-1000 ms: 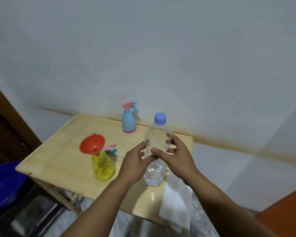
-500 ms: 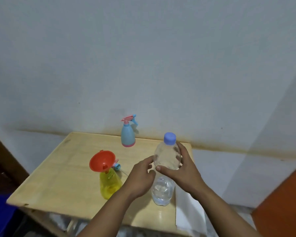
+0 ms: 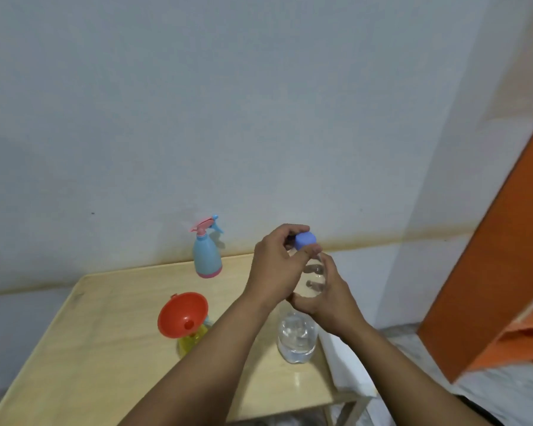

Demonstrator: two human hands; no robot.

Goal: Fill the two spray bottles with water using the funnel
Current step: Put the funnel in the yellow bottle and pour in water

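Note:
A clear water bottle [image 3: 296, 339] with a blue cap [image 3: 305, 240] stands on the wooden table [image 3: 90, 348], holding some water at its bottom. My right hand [image 3: 326, 298] grips the bottle's middle. My left hand [image 3: 277, 265] pinches the blue cap from the left. An orange funnel [image 3: 180, 313] sits tilted in the neck of a yellow spray bottle [image 3: 191, 341], left of the water bottle. A blue spray bottle [image 3: 206, 256] with a pink trigger head stands at the table's back edge by the wall.
A white cloth [image 3: 346, 367] hangs over the table's right edge beside the bottle. An orange cabinet [image 3: 490, 287] stands to the right. The wall [image 3: 259, 118] runs close behind the table.
My left hand has moved up from the bottle's body to the blue cap. My right hand stays on the bottle. The view has shifted, with the table now lower in frame.

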